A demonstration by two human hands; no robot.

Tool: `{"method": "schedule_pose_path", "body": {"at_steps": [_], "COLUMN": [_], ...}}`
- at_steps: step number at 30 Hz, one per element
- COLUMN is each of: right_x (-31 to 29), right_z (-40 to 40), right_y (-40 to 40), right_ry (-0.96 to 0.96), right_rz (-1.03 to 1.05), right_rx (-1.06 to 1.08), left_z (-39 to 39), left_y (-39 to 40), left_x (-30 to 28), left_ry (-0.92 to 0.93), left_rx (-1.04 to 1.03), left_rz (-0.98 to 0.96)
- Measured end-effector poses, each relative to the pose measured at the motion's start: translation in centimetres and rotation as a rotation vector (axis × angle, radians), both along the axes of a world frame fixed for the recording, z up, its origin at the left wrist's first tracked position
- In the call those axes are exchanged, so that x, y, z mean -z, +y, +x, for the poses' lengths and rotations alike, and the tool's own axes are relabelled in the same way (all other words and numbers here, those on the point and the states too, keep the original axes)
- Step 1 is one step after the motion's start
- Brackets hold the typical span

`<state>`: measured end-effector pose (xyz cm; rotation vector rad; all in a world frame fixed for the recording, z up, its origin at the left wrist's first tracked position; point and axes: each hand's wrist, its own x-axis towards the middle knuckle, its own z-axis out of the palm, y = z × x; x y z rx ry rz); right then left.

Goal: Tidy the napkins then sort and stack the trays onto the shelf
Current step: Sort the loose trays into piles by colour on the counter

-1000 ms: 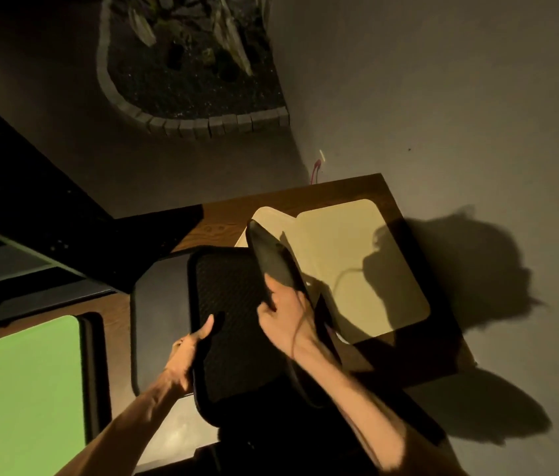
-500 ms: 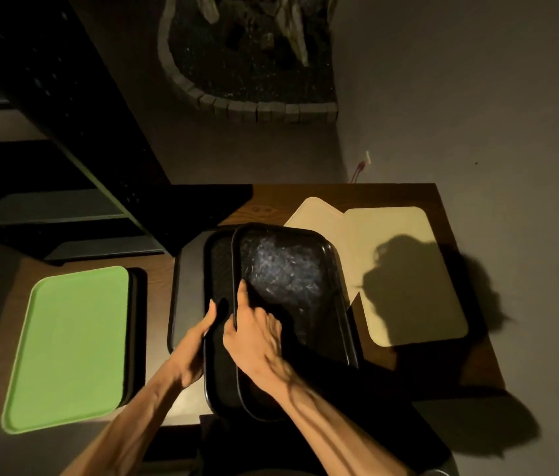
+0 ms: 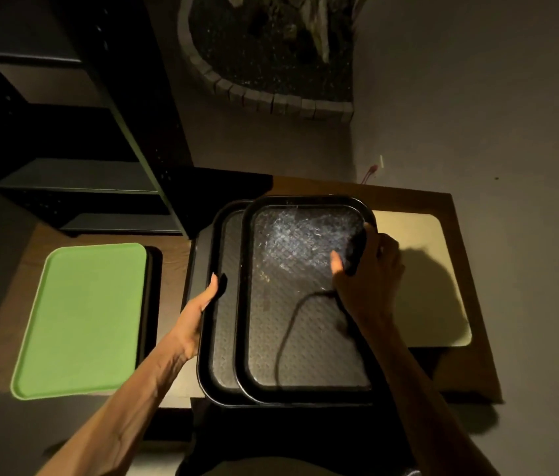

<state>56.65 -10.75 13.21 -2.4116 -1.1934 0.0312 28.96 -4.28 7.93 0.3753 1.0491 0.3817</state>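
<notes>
Two black trays sit overlapped at the middle of a brown table (image 3: 463, 304), and around them the scene runs from big to small. Behind the table's far left corner stands a dark shelf (image 3: 75, 173) with several levels, and beyond that a curved, stone-edged planter bed (image 3: 264, 63) on the floor. On the table's left part lies a green tray (image 3: 82, 317), resting on a dark tray whose edge shows along its right side. On the right part lies a beige tray (image 3: 432, 269), flat, partly under the shadow of an arm. The upper black tray (image 3: 305, 297) is shifted to the right over the lower black tray (image 3: 223, 304), whose left strip and near left corner stay uncovered; light glares off the upper one's textured floor. The right hand (image 3: 367, 273) grips the upper tray's right rim near the far corner, thumb lying inside on the tray floor and fingers curled over the outside edge. The left hand (image 3: 202, 304) rests against the lower tray's left rim, thumb laid on the rim's top; its other fingers are hidden, so how far they curl cannot be told.
</notes>
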Motion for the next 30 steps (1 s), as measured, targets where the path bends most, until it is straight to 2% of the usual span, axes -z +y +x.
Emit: {"method": "schedule_pose_path", "body": {"at_steps": [3,4,6,8,9,10,15,17,20,24,26,27,30], "right_x": [0.1,0.6,2.2,3.6,4.2,4.9,7.1,8.9,10.0,12.3,15.7,15.2,12.4], "right_z": [1.1,1.4,2.1,2.3,2.0,1.5,-2.6,-3.8,-5.6,-6.5,-6.4,-7.1,-8.9], "right_y": [-0.2,-0.3,-0.6,-1.0,-1.1,-1.2,-0.6,-0.2,0.6,2.4,3.2,3.8,4.7], "right_ry": [0.036,0.164,0.607,1.102,1.249,1.294,1.221,1.241,1.335,1.294,1.231,1.176,0.829], "right_rz": [-0.057,-0.068,-0.085,-0.097,-0.124,-0.152,-0.160,-0.127,-0.205,-0.294,-0.251,-0.243,-0.305], "right_rx": [0.071,0.077,0.101,0.239,0.284,0.289,0.212,0.190,0.230,0.275,0.238,0.227,0.101], "left_z": [-0.5,-0.6,-1.1,-1.6,-1.8,-2.1,-3.3,-3.8,-4.9,-7.5,-8.9,-9.6,-11.2], "left_y": [0.4,0.4,0.2,0.1,0.0,-0.1,-0.8,-0.6,-0.3,-0.1,0.1,0.3,0.8], "left_x": [0.2,0.1,0.1,0.1,0.2,0.5,1.9,2.3,2.7,2.3,2.4,2.6,2.4], "left_ry": [0.022,0.018,0.017,0.033,0.044,0.061,0.060,0.108,0.230,0.335,0.373,0.378,0.391], "left_rx": [0.009,0.021,0.030,0.051,0.064,0.087,0.135,0.156,0.151,0.081,0.051,0.036,-0.021], "left_rz": [0.014,0.007,-0.007,-0.017,-0.035,-0.048,-0.093,-0.075,0.006,0.071,0.078,0.083,0.081]}}
